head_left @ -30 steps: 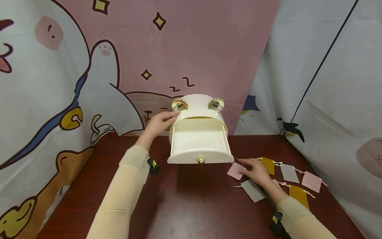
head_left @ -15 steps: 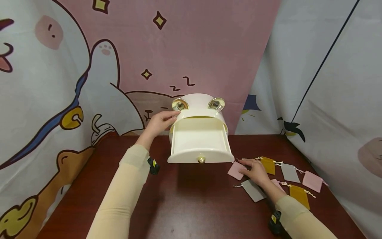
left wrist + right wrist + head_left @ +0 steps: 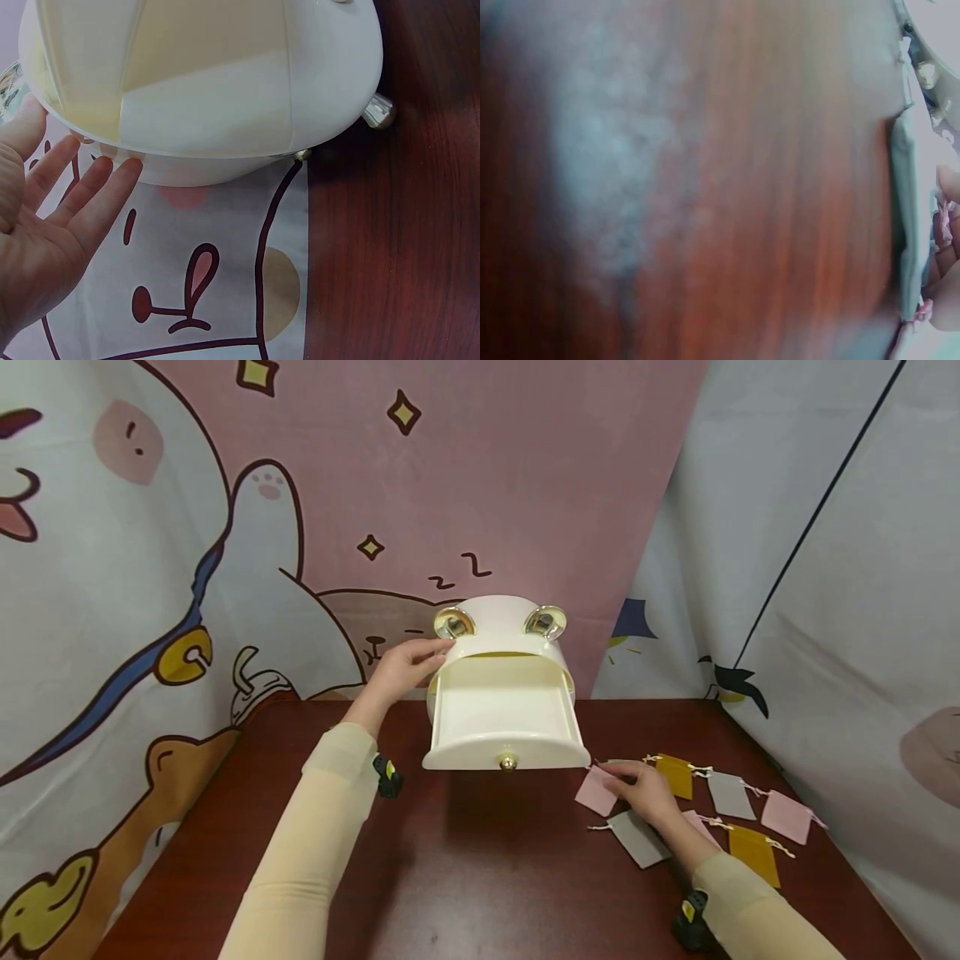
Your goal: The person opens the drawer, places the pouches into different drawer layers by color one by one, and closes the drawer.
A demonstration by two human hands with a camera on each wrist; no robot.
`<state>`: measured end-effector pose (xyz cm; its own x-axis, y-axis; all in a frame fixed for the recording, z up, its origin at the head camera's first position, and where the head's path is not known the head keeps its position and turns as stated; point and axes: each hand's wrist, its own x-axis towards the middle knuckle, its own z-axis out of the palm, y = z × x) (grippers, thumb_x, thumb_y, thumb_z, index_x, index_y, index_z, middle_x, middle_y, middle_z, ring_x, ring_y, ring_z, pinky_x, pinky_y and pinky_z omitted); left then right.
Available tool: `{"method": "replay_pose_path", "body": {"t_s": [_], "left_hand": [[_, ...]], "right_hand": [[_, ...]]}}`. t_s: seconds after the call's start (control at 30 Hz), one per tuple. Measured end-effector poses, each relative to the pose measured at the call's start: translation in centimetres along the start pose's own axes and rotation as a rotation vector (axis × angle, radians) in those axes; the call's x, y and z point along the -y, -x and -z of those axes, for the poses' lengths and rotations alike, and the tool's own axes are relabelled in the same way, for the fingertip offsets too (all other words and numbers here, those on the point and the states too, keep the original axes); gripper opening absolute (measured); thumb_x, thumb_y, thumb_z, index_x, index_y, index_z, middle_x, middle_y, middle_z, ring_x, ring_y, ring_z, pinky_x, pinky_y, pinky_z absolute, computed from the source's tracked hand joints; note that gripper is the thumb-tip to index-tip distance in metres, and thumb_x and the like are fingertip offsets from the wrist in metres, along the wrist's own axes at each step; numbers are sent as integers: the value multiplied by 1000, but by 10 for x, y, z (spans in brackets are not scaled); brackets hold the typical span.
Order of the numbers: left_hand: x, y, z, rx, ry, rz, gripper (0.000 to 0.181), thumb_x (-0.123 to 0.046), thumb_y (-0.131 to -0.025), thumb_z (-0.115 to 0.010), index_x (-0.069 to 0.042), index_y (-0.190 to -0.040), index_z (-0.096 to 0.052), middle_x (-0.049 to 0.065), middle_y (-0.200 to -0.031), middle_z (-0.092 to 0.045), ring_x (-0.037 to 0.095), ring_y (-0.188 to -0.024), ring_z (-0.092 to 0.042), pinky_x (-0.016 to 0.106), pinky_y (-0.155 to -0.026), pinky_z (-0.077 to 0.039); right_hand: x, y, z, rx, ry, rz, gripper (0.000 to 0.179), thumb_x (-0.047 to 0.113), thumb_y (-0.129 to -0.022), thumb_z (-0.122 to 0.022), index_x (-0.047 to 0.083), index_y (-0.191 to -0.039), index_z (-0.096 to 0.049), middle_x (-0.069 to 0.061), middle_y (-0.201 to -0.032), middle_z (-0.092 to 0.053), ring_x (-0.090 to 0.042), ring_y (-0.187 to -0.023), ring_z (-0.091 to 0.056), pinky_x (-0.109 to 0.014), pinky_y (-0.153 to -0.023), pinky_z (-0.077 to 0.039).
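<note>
A cream-white storage box (image 3: 497, 618) with two gold-rimmed round eyes stands at the back of the table. Its drawer (image 3: 504, 706), with a gold knob (image 3: 507, 762), is pulled out, and nothing shows inside it. My left hand (image 3: 407, 670) rests its extended fingers against the box's left side; the left wrist view shows the fingertips along the curved wall (image 3: 217, 171). To the right of the drawer, my right hand (image 3: 645, 793) pinches the right side of a pink drawstring pouch (image 3: 596, 791) on the table. Just in front lies a grey pouch (image 3: 637, 839), partly behind the hand.
More drawstring pouches lie on the right: a yellow pouch (image 3: 675, 777), a grey pouch (image 3: 730, 795), a pink pouch (image 3: 785, 817) and another yellow pouch (image 3: 753, 855). Another pink pouch (image 3: 701, 827) is half hidden behind the right wrist. A printed cloth (image 3: 525, 485) hangs behind the table.
Both hands, the box and the pouches stay almost where they were. The whole head view shifts very slightly.
</note>
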<state>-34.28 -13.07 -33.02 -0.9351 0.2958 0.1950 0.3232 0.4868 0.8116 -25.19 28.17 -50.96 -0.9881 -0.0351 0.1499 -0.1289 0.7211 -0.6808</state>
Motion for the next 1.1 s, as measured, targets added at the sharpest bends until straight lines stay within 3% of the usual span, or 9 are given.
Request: {"method": "replay_pose_path", "body": {"t_s": [0.2, 0.3, 0.53, 0.87, 1.1], "left_hand": [[-1, 1, 1, -4, -26, 6, 38, -27, -101, -60, -23, -139, -61, 6, -143, -53, 25, -122, -56, 43, -92, -55], [0, 1, 1, -5, -24, 13, 38, -27, -101, -60, -24, -139, -61, 6, -143, -52, 25, -122, -55, 44, -92, -55], [0, 0, 0, -9, -43, 22, 38, -28, -101, -61, -26, -138, -61, 5, -142, -53, 24, -121, -56, 39, -90, -56], [-1, 0, 0, -7, -58, 21, 38, -29, -100, -61, -26, -138, -61, 5, -141, -55, 23, -119, -57, 39, -91, -55], [-1, -1, 0, -7, -46, 20, 38, -29, -100, -62, -26, -138, -62, 5, -140, -55, 22, -118, -58, 38, -90, -56]], "right_hand": [[6, 2, 9, 18, -51, -24, 30, 20, -95, -70, 5, -121, -72, -21, -122, -65, -41, -112, -59, -54, -89, -53], [12, 2, 15, 10, -81, -28, 30, 23, -95, -70, 7, -121, -72, -20, -121, -65, -38, -109, -60, -46, -83, -57], [24, 0, 32, -58, -99, 8, 31, 21, -94, -72, 6, -122, -72, -19, -119, -66, -32, -104, -60, -25, -71, -53], [42, -4, 63, -141, -47, 108, 31, 19, -93, -72, 7, -122, -72, -16, -111, -67, -19, -91, -57, -20, -65, -50], [60, -6, 84, -153, -107, 94, 33, 23, -95, -70, 9, -125, -71, -14, -115, -64, -19, -88, -56, -19, -64, -55]]}}
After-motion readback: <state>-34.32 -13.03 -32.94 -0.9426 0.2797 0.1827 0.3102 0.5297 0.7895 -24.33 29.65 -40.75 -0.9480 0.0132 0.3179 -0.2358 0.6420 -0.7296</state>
